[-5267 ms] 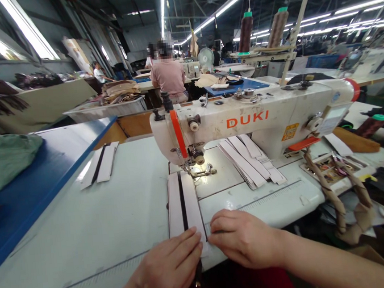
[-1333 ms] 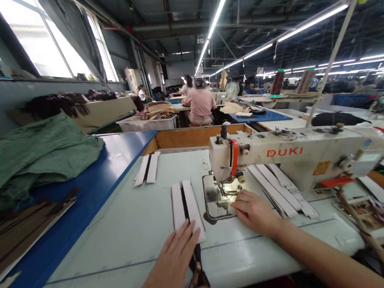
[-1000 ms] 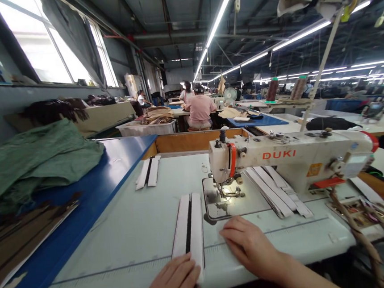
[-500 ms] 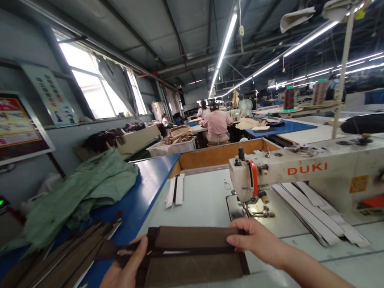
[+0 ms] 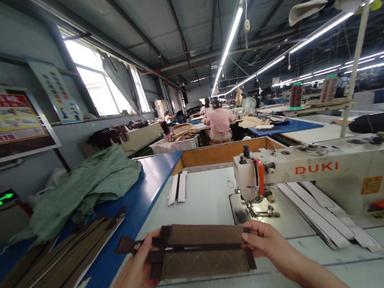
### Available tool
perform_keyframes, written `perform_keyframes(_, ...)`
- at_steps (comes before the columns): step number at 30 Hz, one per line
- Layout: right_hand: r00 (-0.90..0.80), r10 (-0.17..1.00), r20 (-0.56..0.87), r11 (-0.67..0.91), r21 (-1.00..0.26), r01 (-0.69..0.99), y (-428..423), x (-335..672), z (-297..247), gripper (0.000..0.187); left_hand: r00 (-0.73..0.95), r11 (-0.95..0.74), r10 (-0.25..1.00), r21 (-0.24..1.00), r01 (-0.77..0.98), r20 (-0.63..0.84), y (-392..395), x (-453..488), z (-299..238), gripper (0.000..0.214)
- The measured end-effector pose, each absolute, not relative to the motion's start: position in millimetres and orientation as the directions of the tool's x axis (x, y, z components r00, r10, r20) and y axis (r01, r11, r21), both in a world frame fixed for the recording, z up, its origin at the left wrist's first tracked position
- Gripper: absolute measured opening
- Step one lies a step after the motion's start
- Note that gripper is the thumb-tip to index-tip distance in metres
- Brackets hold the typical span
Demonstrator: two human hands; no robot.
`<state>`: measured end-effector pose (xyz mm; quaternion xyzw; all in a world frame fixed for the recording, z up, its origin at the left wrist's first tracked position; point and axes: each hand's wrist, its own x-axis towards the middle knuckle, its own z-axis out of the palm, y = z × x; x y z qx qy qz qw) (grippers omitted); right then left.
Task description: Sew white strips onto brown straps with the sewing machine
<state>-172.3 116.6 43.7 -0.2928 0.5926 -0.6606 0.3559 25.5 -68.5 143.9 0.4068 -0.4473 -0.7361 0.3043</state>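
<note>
Between my two hands is a brown zipper panel (image 5: 205, 263), made of two patterned strips with a dark zipper running between them. My left hand (image 5: 139, 274) is closed around its left end, thumb on top near the zipper's end and a dark tab. With thumb and fingers my right hand (image 5: 259, 239) pinches the right end of the upper strip. The panel is held low over the pale table, in front of the sewing machine (image 5: 315, 164). Fingers beneath the panel are partly hidden.
White strips (image 5: 315, 214) lie under the machine's arm, and a small pair of white strips (image 5: 178, 188) farther left. Long brown pieces (image 5: 70, 257) and green cloth (image 5: 91, 184) cover part of the blue table (image 5: 154, 174). A person in pink (image 5: 219, 122) sits ahead.
The panel and both hands have shifted slightly right in view, and the panel's strips look more level. The whole scene has also moved a little right. Both hands keep their hold.
</note>
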Motion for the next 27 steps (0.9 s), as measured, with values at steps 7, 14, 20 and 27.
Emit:
perform_keyframes(7, -0.564, -0.824, -0.058, -0.022, -0.991, 0.134, 112, -179, 32, 0.051, -0.644, -0.378, -0.714, 0.925, 0.023, -0.276, -80, 27, 128, 0.054)
perform_keyframes(14, -0.553, -0.832, -0.05, -0.003, -0.996, 0.095, 110, -182, 20, 0.05, -0.588, -0.278, -0.769, 0.96, -0.046, -0.251, -90, 21, 117, 0.063)
perform_keyframes(20, -0.558, -0.83, 0.002, -0.02, -0.999, 0.025, 113, -181, 10, 0.05, -0.57, -0.196, -0.798, 0.979, -0.059, -0.194, -95, 13, 109, 0.042)
perform_keyframes(27, -0.654, -0.752, 0.079, -0.052, -0.997, -0.061, 112, -173, 0, 0.05, -0.303, 0.554, -0.824, 0.794, -0.251, 0.479, -162, 2, 159, 0.026)
